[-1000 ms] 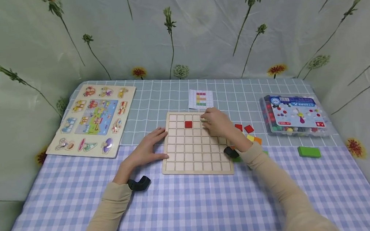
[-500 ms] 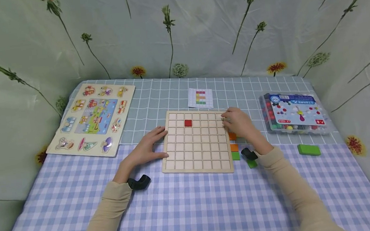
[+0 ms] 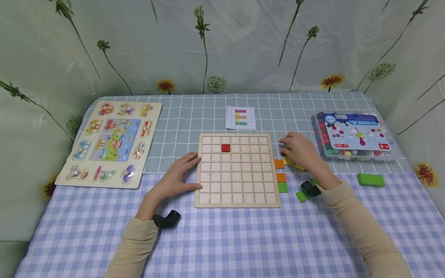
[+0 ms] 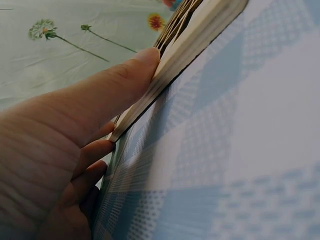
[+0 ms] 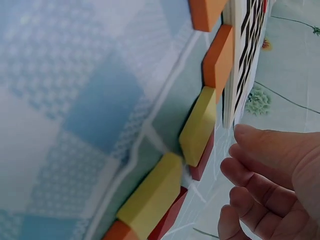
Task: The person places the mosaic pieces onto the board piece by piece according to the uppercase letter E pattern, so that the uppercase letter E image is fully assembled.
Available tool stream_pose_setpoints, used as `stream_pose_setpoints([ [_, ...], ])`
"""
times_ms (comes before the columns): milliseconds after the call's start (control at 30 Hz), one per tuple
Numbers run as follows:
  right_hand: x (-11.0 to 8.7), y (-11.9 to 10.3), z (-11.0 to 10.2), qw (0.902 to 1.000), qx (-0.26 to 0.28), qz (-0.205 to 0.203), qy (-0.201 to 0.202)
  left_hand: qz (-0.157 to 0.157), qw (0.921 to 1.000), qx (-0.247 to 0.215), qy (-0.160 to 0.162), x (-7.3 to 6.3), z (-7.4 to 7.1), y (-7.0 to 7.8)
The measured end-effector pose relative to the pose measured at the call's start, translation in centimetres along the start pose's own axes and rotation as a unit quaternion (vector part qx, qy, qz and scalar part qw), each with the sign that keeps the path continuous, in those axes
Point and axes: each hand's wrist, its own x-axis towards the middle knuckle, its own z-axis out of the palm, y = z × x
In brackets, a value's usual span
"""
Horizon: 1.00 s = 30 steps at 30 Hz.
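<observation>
A wooden grid board (image 3: 235, 170) lies mid-table with one red square tile (image 3: 226, 148) in its upper part. My left hand (image 3: 178, 176) touches the board's left edge, the thumb (image 4: 146, 61) on its side in the left wrist view. To the right of the board my right hand (image 3: 300, 150) hovers by loose tiles, fingers loosely bent and nothing seen between them. Beneath it in the right wrist view are yellow tiles (image 5: 200, 127), red tiles (image 5: 169, 216) partly covered by the yellow ones, and orange tiles (image 5: 218, 57). A green tile (image 3: 283, 187) lies beside the board's lower right edge.
Behind the board lies a paper card (image 3: 240, 118) with a coloured square pattern. A wooden picture puzzle (image 3: 149, 150) is at the left. To the right stand a clear plastic box (image 3: 355, 136) of coloured pieces and a green block (image 3: 371, 180). Another green tile (image 3: 301, 196) lies nearer me.
My right hand has moved right, from over the board's upper part to the loose tiles beside it. The left hand stays at the board's left edge.
</observation>
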Motion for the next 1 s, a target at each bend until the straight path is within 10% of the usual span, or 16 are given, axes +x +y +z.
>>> stream_pose_setpoints([
  [1000, -0.4, 1.0, -0.2, 0.9981, -0.009, 0.027, -0.055, -0.002, 1.0000, 0.000, 0.000, -0.2, 0.0, 0.0],
])
